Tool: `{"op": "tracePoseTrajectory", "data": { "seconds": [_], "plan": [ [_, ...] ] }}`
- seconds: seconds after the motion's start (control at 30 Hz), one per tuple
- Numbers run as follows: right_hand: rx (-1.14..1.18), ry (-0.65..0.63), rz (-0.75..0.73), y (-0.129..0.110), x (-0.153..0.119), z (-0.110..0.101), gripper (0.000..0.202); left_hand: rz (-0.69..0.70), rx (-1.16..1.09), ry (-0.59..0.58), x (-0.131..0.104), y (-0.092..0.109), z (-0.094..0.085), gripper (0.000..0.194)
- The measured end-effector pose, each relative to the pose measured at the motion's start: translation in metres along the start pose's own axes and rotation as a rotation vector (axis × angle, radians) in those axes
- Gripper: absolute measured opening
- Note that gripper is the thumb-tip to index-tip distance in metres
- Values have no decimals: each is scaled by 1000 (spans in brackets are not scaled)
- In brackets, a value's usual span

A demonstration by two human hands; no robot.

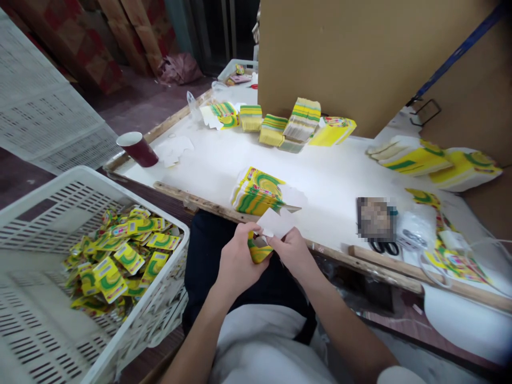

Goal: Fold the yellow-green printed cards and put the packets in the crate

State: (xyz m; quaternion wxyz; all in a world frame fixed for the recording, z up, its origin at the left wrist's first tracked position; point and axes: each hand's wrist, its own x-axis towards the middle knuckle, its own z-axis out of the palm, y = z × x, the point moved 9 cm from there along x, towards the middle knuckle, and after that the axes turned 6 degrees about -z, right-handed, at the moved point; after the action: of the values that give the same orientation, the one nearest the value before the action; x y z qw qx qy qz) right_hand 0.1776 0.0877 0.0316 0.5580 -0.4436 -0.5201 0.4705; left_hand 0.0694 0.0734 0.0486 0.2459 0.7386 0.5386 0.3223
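Observation:
Above my lap, at the table's front edge, my left hand is wrapped round a small yellow-green carton. My right hand pinches the carton's white flap, which sticks up at the top. The inside of the carton is mostly hidden by my fingers. Just beyond my hands, a stack of flat yellow-green cartons lies on the white table. To my left, a white plastic crate holds a heap of small yellow-green packets.
Bundles of folded cartons stand along a tall cardboard panel. A dark red cup is at the table's left edge. More cartons, scissors and a clear plastic bag lie to the right.

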Motion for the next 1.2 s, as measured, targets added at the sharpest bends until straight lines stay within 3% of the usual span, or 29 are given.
{"op": "tracePoseTrajectory", "data": {
  "seconds": [0.1,0.23,0.4,0.5,0.67,0.83,1.03,1.2],
  "plan": [
    [-4,-51,-41,-2,-2,3,20,-51,-23,-31,1,-5,2,52],
    [-218,-155,-177,-21,-8,9,35,-157,-38,-45,4,-18,5,61],
    [-490,-278,-335,-35,-19,27,49,81,46,-17,6,-9,9,34],
    [-541,-261,-376,-33,-20,30,49,112,91,-34,4,-10,11,32],
    [-519,-224,-412,-33,-17,26,48,-3,57,-81,4,-18,13,45],
    [-452,-137,-381,-33,-12,16,40,-114,-107,-27,6,-19,6,56],
    [-395,41,-328,-28,-11,-1,37,-61,-79,40,9,-5,-4,49],
    [-462,-79,-360,-28,-13,7,44,-63,-51,59,10,-8,-8,49]
  ]
}}
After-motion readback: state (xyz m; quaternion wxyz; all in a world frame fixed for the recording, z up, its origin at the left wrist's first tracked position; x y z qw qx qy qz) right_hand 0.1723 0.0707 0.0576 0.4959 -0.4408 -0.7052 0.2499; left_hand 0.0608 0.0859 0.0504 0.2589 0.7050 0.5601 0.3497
